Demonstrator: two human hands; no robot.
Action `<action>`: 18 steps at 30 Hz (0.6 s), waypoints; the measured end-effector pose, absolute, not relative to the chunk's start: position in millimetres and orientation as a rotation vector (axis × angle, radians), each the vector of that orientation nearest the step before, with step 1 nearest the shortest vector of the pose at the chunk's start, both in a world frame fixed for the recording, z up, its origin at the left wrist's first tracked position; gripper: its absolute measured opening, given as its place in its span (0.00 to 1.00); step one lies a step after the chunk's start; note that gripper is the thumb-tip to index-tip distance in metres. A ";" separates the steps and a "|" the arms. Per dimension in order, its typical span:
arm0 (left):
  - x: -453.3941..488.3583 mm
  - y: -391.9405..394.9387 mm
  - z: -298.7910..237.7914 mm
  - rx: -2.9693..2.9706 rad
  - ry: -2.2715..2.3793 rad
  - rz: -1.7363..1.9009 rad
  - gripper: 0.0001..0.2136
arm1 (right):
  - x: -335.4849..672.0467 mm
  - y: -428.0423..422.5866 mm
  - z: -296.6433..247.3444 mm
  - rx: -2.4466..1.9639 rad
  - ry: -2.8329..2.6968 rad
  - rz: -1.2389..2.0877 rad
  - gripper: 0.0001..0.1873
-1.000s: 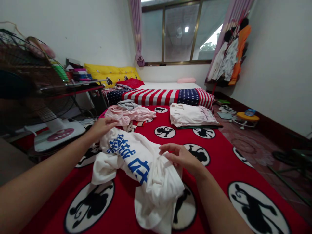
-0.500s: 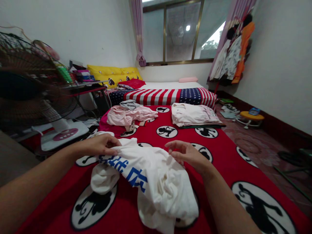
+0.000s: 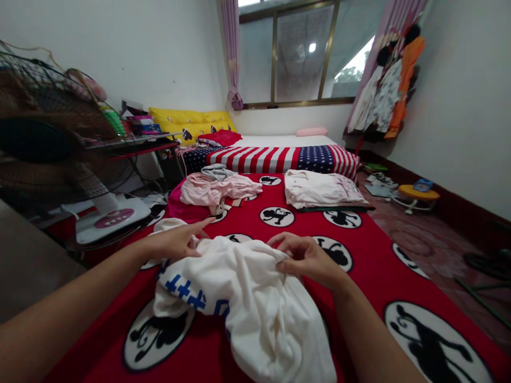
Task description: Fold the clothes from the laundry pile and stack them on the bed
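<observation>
A crumpled white shirt with blue printed characters lies bunched on the red blanket in front of me. My left hand is at its upper left edge. The index finger there stretches out and stands apart from the thumb, which touches the cloth. My right hand has the shirt's upper right part between thumb and fingers; some fingertips are hidden by the fabric. Black monkey figures in white ovals pattern the blanket.
A pile of pink and grey clothes lies at the far left of the blanket, with folded light clothes at the far right. A fan stands on the left. Behind is a bed with a striped, starred cover; a yellow stool is on the right.
My left index finger has stretched away from the thumb. My right fingers have closed onto the cloth. The shirt has shifted and its blue print is now more folded under.
</observation>
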State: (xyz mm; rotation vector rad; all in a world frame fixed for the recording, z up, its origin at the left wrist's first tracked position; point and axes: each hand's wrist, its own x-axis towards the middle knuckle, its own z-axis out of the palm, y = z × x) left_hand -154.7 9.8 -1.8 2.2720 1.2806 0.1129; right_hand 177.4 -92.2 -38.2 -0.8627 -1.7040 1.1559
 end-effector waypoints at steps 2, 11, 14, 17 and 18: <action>-151.8 7.0 1.1 2.241 1.198 -0.014 0.38 | 178.1 -94.6 -33.2 -0.818 -1.676 1.186 0.08; -137.2 25.0 45.4 1.899 1.326 1.141 0.13 | 163.8 -96.0 -31.3 -0.928 -1.491 1.236 0.15; -98.5 36.5 66.3 1.867 1.094 1.645 0.13 | 166.0 -91.3 -32.4 -0.950 -1.325 1.189 0.16; -49.3 43.3 75.2 1.913 0.671 1.657 0.15 | 198.7 -85.4 -34.8 -1.001 -0.974 0.829 0.13; -35.0 43.7 73.3 1.938 0.577 1.583 0.17 | 215.6 -83.2 -36.7 -1.053 -0.868 0.632 0.11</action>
